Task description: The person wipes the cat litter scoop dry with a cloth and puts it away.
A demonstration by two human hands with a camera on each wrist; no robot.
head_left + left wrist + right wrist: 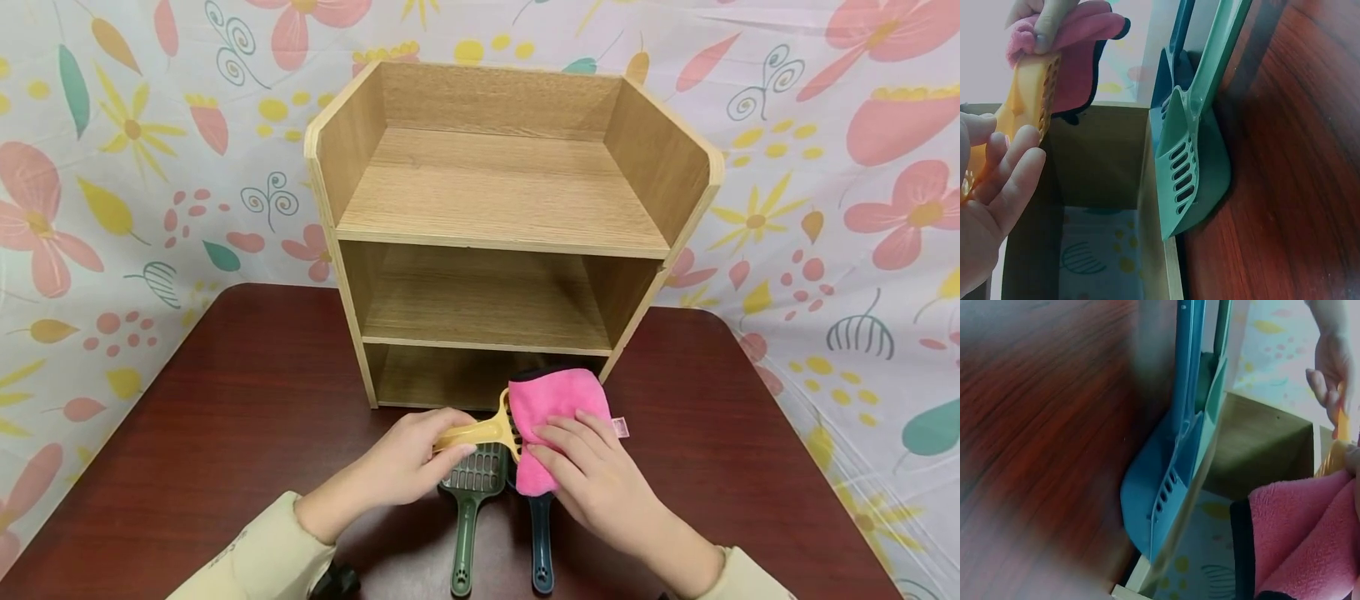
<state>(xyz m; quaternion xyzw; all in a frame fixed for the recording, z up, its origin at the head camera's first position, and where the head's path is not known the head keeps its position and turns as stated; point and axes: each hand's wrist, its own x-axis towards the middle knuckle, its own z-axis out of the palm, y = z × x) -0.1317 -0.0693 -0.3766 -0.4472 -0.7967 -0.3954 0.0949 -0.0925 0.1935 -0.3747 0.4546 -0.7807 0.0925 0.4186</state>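
Observation:
My left hand [401,460] grips the handle of a yellow litter scoop [486,431], held above the table in front of the shelf. A pink cloth [558,417] with a dark edge and a small tag covers most of the scoop's slotted head. Through that cloth, my right hand [600,487] holds the head, and the left wrist view shows its thumb pressing near the rim. Below them lie a green litter scoop [464,533] and a dark blue litter scoop [541,542], side by side, handles toward me. The cloth hides part of the blue one's head.
Behind the scoops stands a wooden shelf [495,187] with a top tray and two compartments below. It rests on a dark red-brown table [277,358]. Flower-patterned sheeting [135,225] hangs around the back and sides. A small black object [337,581] shows by my left sleeve.

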